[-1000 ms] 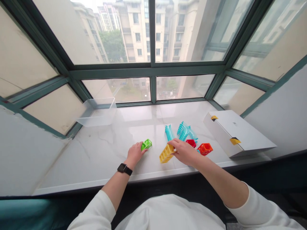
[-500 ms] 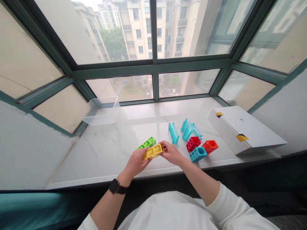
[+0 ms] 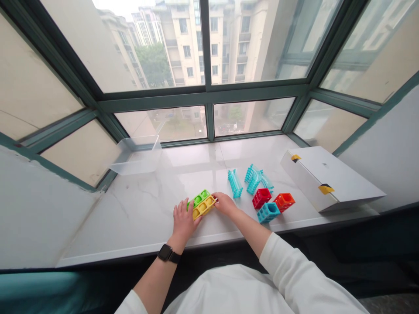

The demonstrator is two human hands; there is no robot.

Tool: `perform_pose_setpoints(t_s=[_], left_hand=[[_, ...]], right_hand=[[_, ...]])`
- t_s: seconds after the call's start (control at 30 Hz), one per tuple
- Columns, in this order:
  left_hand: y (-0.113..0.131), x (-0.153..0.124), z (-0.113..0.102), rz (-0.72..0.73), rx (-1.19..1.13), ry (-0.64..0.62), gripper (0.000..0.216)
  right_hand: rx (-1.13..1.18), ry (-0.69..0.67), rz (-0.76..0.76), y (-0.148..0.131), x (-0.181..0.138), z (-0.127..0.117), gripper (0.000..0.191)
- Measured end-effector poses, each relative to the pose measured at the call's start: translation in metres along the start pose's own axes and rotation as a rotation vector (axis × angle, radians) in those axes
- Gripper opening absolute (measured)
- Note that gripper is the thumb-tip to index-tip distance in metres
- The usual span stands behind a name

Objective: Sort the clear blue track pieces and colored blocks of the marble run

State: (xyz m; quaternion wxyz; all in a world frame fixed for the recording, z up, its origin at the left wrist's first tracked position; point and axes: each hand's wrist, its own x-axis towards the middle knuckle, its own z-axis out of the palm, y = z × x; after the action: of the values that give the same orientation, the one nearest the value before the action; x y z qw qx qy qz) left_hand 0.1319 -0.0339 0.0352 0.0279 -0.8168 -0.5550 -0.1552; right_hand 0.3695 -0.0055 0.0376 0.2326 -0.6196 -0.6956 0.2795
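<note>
You sat at a white marble windowsill (image 3: 137, 209) in a green-framed bay window (image 3: 203, 93), with a clear plastic bin (image 3: 135, 156) at left and a white box (image 3: 327, 179) at right. A yellow hollow block (image 3: 203, 207) lay between your hands, touching a green hollow block (image 3: 200, 197). Your left hand (image 3: 185, 220), fingers spread, touched their left ends, while your right hand (image 3: 224, 203) held the yellow block's right end in its fingertips.

Marble windowsill (image 3: 137, 209); clear bin (image 3: 135, 156); blocks (image 3: 261, 198); white box (image 3: 327, 176)
</note>
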Motion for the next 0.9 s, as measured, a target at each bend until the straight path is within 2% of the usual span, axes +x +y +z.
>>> perform_pose_setpoints(t_s=[0.1, 0.2, 0.33, 0.43, 0.5, 0.57, 0.73, 0.83, 0.9], left_hand=[[-0.009, 0.001, 0.004, -0.026, -0.046, -0.078, 0.071], [-0.01, 0.003, 0.004, -0.047, -0.061, -0.102, 0.068], [-0.006, 0.003, 0.003, -0.071, -0.044, -0.088, 0.064], [-0.003, 0.004, 0.006, -0.082, -0.025, -0.063, 0.064], [-0.002, 0.006, 0.009, -0.083, -0.012, -0.05, 0.066], [-0.002, 0.008, 0.012, -0.083, -0.004, -0.04, 0.066], [-0.001, 0.01, 0.012, -0.085, -0.014, -0.042, 0.066], [-0.001, 0.01, 0.008, -0.086, -0.032, -0.071, 0.066], [-0.001, 0.009, 0.007, -0.078, -0.051, -0.094, 0.068]], right_hand=[[-0.032, -0.021, 0.014, -0.006, -0.002, -0.003, 0.032], [-0.069, 0.012, 0.001, -0.022, -0.02, -0.018, 0.044], [-0.187, 0.233, -0.1, -0.034, -0.07, -0.071, 0.045], [-0.35, 0.308, -0.005, -0.021, -0.113, -0.122, 0.042], [-0.451, 0.279, 0.061, -0.005, -0.136, -0.147, 0.04], [-0.5, 0.205, 0.102, 0.008, -0.151, -0.16, 0.042], [-0.572, 0.037, 0.111, 0.022, -0.159, -0.162, 0.053], [-0.582, -0.041, 0.068, 0.019, -0.155, -0.164, 0.052], [-0.51, -0.081, 0.008, 0.012, -0.151, -0.166, 0.05]])
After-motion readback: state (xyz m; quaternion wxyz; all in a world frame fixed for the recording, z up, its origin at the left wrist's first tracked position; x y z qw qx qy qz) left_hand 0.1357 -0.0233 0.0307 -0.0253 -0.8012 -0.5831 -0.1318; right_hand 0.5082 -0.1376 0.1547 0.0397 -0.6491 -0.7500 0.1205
